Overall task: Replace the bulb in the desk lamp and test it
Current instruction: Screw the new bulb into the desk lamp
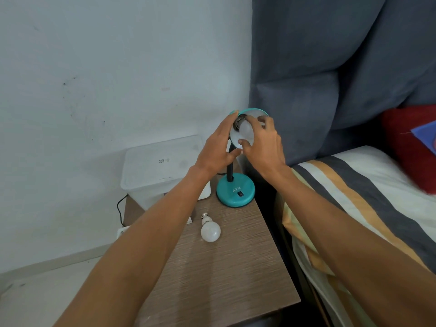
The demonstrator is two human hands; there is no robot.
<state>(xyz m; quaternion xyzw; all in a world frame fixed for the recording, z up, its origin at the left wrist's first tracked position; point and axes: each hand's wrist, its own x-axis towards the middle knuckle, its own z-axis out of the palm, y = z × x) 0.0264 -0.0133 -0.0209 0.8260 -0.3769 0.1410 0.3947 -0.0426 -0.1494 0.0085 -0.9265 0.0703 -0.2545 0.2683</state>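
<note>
A teal desk lamp stands at the far right of the wooden bedside table, its round base [235, 192] carrying a black switch. The lampshade [256, 112] is tilted up towards me. My left hand [218, 147] grips the shade's left rim. My right hand [264, 142] is closed around a white bulb [246, 132] that sits at the socket inside the shade. A second white bulb [210, 230] lies loose on the table, its screw cap pointing away from me.
A translucent lidded plastic box [162, 166] stands at the table's back left, against the wall. A black cable [120, 208] runs down beside it. A bed with a striped sheet [354, 204] and grey headboard lies right of the table [224, 279].
</note>
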